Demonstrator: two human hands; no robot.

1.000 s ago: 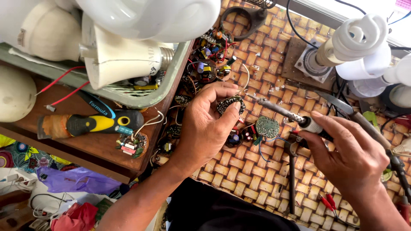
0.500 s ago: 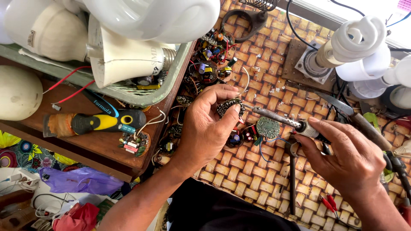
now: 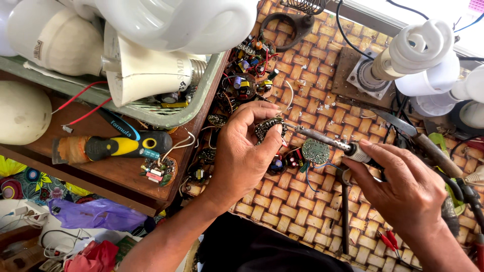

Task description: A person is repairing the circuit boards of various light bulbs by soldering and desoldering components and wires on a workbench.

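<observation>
Circuit board (image 3: 270, 127), small and round, is pinched between thumb and fingertips of the left hand (image 3: 242, 153), held up just above the woven mat (image 3: 297, 211). Right hand (image 3: 403, 189) is closed around the handle of a soldering iron (image 3: 322, 137), its tip touching the edge of the held board or very nearly so; hard to tell at this angle. Compared with a second ago, the iron has come in from the right and now sits flatter, tip brought up to the board, and the left hand has barely moved. Reads as the solder contact being made right now, not just lining up. A second round green board (image 3: 315, 150) lies on the mat just below the iron shaft. Yellow-and-black screwdriver (image 3: 123, 147) rests on the wooden shelf (image 3: 91, 176) to the left, well apart. Spiral lamp (image 3: 416, 48) stands at upper right. Pliers (image 3: 345, 211) lie on the mat near the right hand.
</observation>
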